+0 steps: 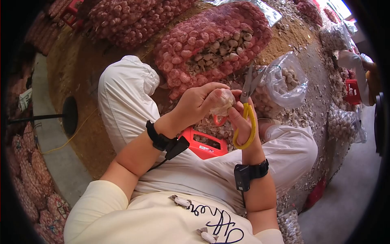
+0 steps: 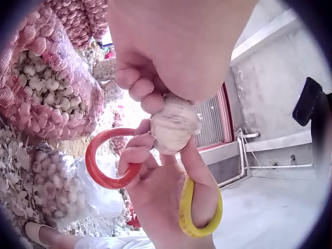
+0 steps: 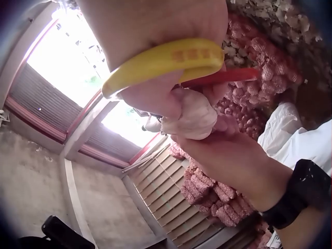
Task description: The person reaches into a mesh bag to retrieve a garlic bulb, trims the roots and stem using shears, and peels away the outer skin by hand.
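Between both hands is a whitish garlic bulb (image 1: 222, 102) with papery skin. My left hand (image 1: 199, 101) grips it from the left, its fingers curled against it. From the other side, my right hand (image 1: 243, 126) pinches the bulb with thumb and fingertips. That same hand carries scissors (image 1: 252, 129), with the thumb through the yellow loop (image 2: 218, 210) and fingers through the red loop (image 2: 98, 171). The scissor blades point away from my body, slightly parted, beside the bulb. In the right wrist view the bulb (image 3: 194, 116) sits just below the yellow handle.
A red mesh sack (image 1: 178, 44) lies ahead, its torn opening showing loose garlic (image 1: 219, 53). To its right stands a clear plastic bag (image 1: 290, 95) with trimmed bulbs. A red plastic stool (image 1: 203, 148) is between my legs. Garlic skins litter the floor (image 1: 300, 116).
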Available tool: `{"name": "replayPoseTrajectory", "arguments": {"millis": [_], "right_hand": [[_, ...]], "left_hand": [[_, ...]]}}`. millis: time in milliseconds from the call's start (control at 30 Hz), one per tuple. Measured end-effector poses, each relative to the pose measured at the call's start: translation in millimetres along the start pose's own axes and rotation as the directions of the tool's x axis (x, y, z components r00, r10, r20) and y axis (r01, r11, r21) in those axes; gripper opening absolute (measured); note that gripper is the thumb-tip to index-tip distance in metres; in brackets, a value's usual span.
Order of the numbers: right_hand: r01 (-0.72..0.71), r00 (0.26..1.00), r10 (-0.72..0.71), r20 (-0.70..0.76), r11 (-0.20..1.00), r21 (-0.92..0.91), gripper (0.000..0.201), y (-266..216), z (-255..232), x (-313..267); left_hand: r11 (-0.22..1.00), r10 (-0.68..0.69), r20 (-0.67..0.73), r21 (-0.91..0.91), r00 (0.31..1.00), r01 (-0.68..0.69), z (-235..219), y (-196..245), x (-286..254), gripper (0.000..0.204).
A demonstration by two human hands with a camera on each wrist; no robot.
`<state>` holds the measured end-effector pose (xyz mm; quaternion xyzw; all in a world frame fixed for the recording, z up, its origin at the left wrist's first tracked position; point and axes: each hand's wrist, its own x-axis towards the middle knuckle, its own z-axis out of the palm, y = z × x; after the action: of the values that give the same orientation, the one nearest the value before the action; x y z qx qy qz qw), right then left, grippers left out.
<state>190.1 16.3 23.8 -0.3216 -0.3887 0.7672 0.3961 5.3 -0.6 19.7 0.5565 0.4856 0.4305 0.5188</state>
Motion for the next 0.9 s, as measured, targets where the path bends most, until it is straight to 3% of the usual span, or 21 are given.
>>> {"name": "replayPoseTrajectory", "arguments": {"millis": [100, 167, 300, 400, 467, 500, 533, 567, 600, 633, 667, 767, 900], "right_hand": [[0.027, 1.000, -0.027, -0.015, 1.000, -0.002, 0.043, 5, 0, 1], [0.052, 0.998, -0.052, -0.040, 0.999, -0.003, 0.044, 4, 0, 2], [0.066, 0.998, -0.066, 0.004, 0.997, -0.025, 0.048, 1, -6, 4], [0.073, 0.997, -0.073, 0.004, 0.997, -0.011, 0.049, -2, -8, 3], [0.060, 0.998, -0.061, 0.007, 0.997, 0.037, 0.050, -7, -7, 3], [0.057, 0.998, -0.058, 0.022, 0.998, 0.034, 0.050, -10, -7, 3], [0.054, 0.998, -0.055, 0.036, 0.998, 0.031, 0.050, -14, -8, 3], [0.054, 0.998, -0.055, 0.034, 0.998, 0.032, 0.050, -18, -8, 3], [-0.001, 0.999, 0.002, 0.050, 1.000, -0.020, 0.049, -23, -9, 3], [-0.057, 0.996, 0.061, 0.063, 0.996, -0.072, 0.048, -26, -10, 2], [-0.057, 0.996, 0.062, 0.062, 0.996, -0.072, 0.048, -26, -12, 2], [-0.095, 0.993, 0.106, 0.046, 0.978, -0.188, 0.045, -19, -15, 2], [0.019, 0.997, -0.027, -0.072, 0.994, -0.109, 0.040, -8, -9, 8]], "left_hand": [[0.987, 0.091, -0.069, 0.139, 0.993, -0.081, 3, 5, 0, 0.036], [0.995, -0.087, -0.222, 0.025, 0.971, 0.095, 6, 2, 2, 0.037], [0.990, -0.124, -0.181, -0.093, 0.976, 0.108, 6, -2, 3, 0.034], [0.985, -0.173, -0.100, -0.024, 0.980, 0.172, -2, -13, 6, 0.032], [0.936, -0.144, -0.126, 0.303, 0.982, 0.176, -10, -15, 5, 0.033], [0.936, -0.144, -0.126, 0.304, 0.981, 0.177, -14, -16, 10, 0.033], [0.876, 0.229, -0.112, 0.457, 0.967, -0.155, -18, -15, 17, 0.035], [0.680, 0.567, -0.038, 0.585, 0.823, -0.442, -20, -14, 20, 0.038], [0.681, 0.566, -0.036, 0.584, 0.823, -0.443, -21, -12, 16, 0.038], [0.854, 0.364, 0.024, 0.390, 0.931, -0.344, -22, 1, 10, 0.041], [0.964, 0.159, 0.130, 0.193, 0.979, -0.182, -22, 9, 5, 0.045], [0.996, 0.054, 0.222, 0.061, 0.974, -0.069, -12, 13, 2, 0.049], [0.991, -0.031, 0.133, -0.121, 0.991, 0.047, 0, 7, -1, 0.050]]}}
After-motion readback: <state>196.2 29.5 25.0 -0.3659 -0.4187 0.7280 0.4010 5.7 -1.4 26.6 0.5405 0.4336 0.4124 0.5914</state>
